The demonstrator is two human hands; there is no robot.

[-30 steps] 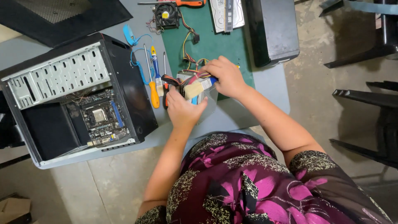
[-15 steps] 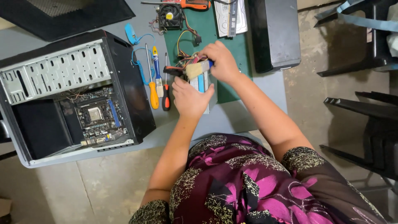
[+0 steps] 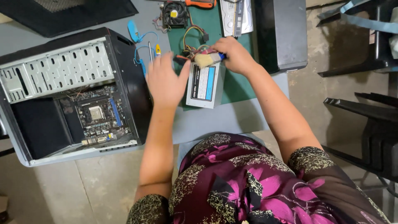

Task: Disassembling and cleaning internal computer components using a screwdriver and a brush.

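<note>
A grey power supply unit (image 3: 204, 85) with a blue-and-black label lies flat on the green mat (image 3: 236, 89). My right hand (image 3: 233, 55) grips a paintbrush (image 3: 207, 59) with pale bristles, held against the unit's far end by its bundle of wires (image 3: 191, 39). My left hand (image 3: 165, 81) hovers with fingers spread just left of the unit, over the screwdrivers (image 3: 154, 52); it holds nothing.
An open computer case (image 3: 70, 95) with its motherboard exposed lies at the left. A cooling fan (image 3: 174, 13), an orange tool (image 3: 201, 3), a drive (image 3: 235, 16) and a black box (image 3: 282, 33) sit at the table's far side. Black chairs (image 3: 369, 120) stand at the right.
My left hand has let go of the power supply unit and pulled to the left, fingers spread. The unit now lies flat on the mat. My right hand still holds the brush at its far end.
</note>
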